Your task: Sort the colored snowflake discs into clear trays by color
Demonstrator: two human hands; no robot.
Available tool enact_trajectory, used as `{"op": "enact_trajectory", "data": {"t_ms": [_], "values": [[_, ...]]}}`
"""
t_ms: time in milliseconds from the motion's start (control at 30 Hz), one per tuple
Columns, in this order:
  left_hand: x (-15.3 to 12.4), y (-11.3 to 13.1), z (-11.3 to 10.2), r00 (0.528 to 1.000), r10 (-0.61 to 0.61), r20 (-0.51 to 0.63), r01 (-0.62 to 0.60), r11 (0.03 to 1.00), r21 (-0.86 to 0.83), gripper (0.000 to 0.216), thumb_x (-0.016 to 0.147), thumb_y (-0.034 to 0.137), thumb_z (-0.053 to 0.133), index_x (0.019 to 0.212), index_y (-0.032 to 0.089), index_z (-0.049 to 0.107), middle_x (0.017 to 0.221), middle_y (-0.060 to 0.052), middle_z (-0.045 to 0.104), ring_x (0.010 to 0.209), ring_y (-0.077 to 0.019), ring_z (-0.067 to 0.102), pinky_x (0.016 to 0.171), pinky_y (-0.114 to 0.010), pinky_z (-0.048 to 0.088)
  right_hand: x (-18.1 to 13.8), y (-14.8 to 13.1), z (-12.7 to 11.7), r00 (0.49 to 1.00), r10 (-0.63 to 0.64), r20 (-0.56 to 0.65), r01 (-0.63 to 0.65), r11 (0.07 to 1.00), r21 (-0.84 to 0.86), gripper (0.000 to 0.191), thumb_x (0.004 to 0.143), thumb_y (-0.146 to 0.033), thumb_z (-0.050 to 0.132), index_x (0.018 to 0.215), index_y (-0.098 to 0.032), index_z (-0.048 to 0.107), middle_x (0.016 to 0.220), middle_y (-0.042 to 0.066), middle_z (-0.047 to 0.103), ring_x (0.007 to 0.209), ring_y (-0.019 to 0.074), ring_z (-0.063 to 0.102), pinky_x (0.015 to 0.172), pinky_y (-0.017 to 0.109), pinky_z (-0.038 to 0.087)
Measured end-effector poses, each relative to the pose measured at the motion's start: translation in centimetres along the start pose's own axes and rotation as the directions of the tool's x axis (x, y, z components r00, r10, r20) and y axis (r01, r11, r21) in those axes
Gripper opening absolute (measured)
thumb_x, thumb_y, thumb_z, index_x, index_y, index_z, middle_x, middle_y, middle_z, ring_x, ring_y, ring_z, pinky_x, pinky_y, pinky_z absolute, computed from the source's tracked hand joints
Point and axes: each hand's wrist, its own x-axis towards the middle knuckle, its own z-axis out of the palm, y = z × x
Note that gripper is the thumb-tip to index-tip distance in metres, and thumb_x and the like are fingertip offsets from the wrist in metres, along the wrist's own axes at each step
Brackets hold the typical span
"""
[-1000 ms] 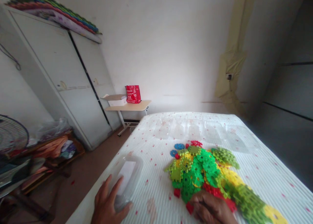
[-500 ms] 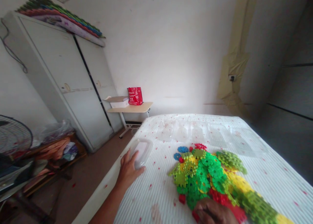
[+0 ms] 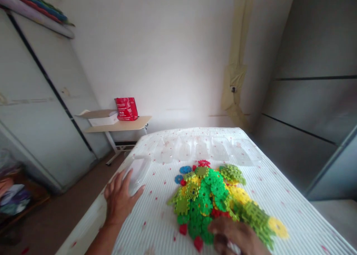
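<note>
Right hand: the right hand (image 3: pixel 234 235) is blurring at the near edge of the pile, its fingers curling inward; whether they are grasping a piece, I cannot tell.
Loose red pieces: two red pieces (image 3: pixel 198 244) are lying at the near left of the pile, just left of the right hand.
Left hand: the left hand (image 3: pixel 119 197) is reaching in from the near left, its fingers spreading, released, over the near left part of the clear tub.
Clear tub: the clear tub (image 3: pixel 143 171) is sitting near the left edge of the bench (image 3: pixel 279 180), well apart from the pile, and is showing a white slip (image 3: pixel 136 168).
Pile: the pile of plastic pieces (image 3: pixel 209 191) is spreading over the middle of the bench, mostly green, with yellow and red ones showing between; a yellow disc (image 3: pixel 278 228) is marking its right end.
Blue discs: two blue discs (image 3: pixel 185 169) are lying at its far left.
Clear trays: a row of clear trays (image 3: pixel 220 149) is stretching across the far part of the bench.
Side table: beyond, at far left, a side table (image 3: pixel 141 123) is carrying a white box (image 3: pixel 103 120) and a red bag (image 3: pixel 126 109).
</note>
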Motion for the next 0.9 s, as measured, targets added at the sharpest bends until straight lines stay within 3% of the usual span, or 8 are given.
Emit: {"op": "enact_trajectory", "data": {"t_ms": [67,133,267,400,467,600,700,900], "values": [[-1.4,2.0,-0.5,0.985,0.17,-0.01,-0.169,0.974,-0.153,0.071,0.077,0.05,0.054,0.137,0.023,0.029,0.135,-0.014,0.041,0.128,-0.0306,0.033,0.103,-0.05,0.027,-1.5,0.2,-3.5,0.978,0.052,-0.203,-0.074,0.992,-0.1,0.022,0.089,-0.032,0.045,0.107,-0.025,0.057,0.088,0.004,0.068,0.07,0.0134,0.064,0.063,0.02,0.053],[-2.9,4.6,-0.9,0.936,0.346,0.064,-0.311,0.899,-0.308,0.076,0.074,0.053,0.057,0.139,0.026,0.026,0.136,-0.012,0.041,0.128,-0.03,0.033,0.103,-0.046,0.03,-3.4,1.2,-6.6,0.939,0.116,-0.324,-0.191,0.959,-0.208,0.024,0.086,-0.036,0.051,0.107,-0.026,0.058,0.088,0.003,0.068,0.071,0.0151,0.066,0.059,0.02,0.054],[-5.0,9.9,-1.4,0.85,0.476,0.226,-0.317,0.805,-0.502,0.095,0.065,0.066,0.059,0.143,0.028,0.021,0.149,-0.012,0.022,0.133,-0.0363,0.025,0.105,-0.05,0.028,-7.5,4.3,-9.8,0.917,0.188,-0.352,-0.33,0.852,-0.406,0.04,0.079,-0.041,0.06,0.116,-0.027,0.056,0.101,0.006,0.068,0.075,0.0187,0.068,0.058,0.023,0.057],[-5.6,13.4,-0.9,0.811,0.504,0.297,-0.267,0.771,-0.578,0.11,0.053,0.075,0.061,0.144,0.03,0.018,0.152,-0.012,0.012,0.134,-0.0416,0.019,0.104,-0.057,0.025,-8.9,6.7,-8.3,0.95,0.142,-0.28,-0.279,0.79,-0.546,0.061,0.074,-0.036,0.063,0.132,-0.027,0.046,0.126,0.009,0.057,0.108,0.0274,0.058,0.09,0.039,0.051],[-5.7,14.3,-0.7,0.798,0.517,0.31,-0.266,0.764,-0.588,0.115,0.048,0.076,0.063,0.144,0.031,0.018,0.153,-0.012,0.011,0.134,-0.0432,0.017,0.103,-0.06,0.023,-8.3,7.4,-6.7,0.963,0.111,-0.245,-0.237,0.78,-0.579,0.071,0.069,-0.032,0.065,0.135,-0.025,0.041,0.131,0.012,0.052,0.114,0.0306,0.054,0.093,0.044,0.048],[-6.1,15.3,-0.5,0.771,0.551,0.319,-0.274,0.739,-0.615,0.12,0.044,0.076,0.065,0.144,0.031,0.017,0.153,-0.012,0.008,0.134,-0.0437,0.017,0.104,-0.06,0.023,-6.3,8.2,-4.4,0.978,0.047,-0.202,-0.154,0.819,-0.554,0.055,0.075,-0.025,0.059,0.129,-0.025,0.049,0.13,0.014,0.052,0.111,0.0276,0.056,0.088,0.04,0.052],[-6.4,15.6,-0.4,0.765,0.559,0.319,-0.276,0.733,-0.622,0.121,0.042,0.074,0.069,0.144,0.032,0.019,0.153,-0.011,0.009,0.134,-0.0443,0.018,0.104,-0.06,0.024,-5.2,8.2,-4.7,0.978,0.037,-0.206,-0.132,0.874,-0.468,0.047,0.08,-0.024,0.055,0.126,-0.024,0.049,0.131,0.012,0.05,0.114,0.0243,0.054,0.091,0.036,0.05],[-6.2,16.8,-0.9,0.819,0.458,0.345,-0.169,0.768,-0.618,0.091,0.059,0.031,0.073,0.139,0.034,0.03,0.15,-0.007,0.024,0.133,-0.0365,0.026,0.104,-0.054,0.029,-1.8,5.3,-8.0,0.967,0.079,-0.243,-0.148,0.948,-0.281,0.036,0.083,-0.033,0.055,0.118,-0.024,0.053,0.121,0.009,0.054,0.107,0.0217,0.057,0.088,0.031,0.05]]}}
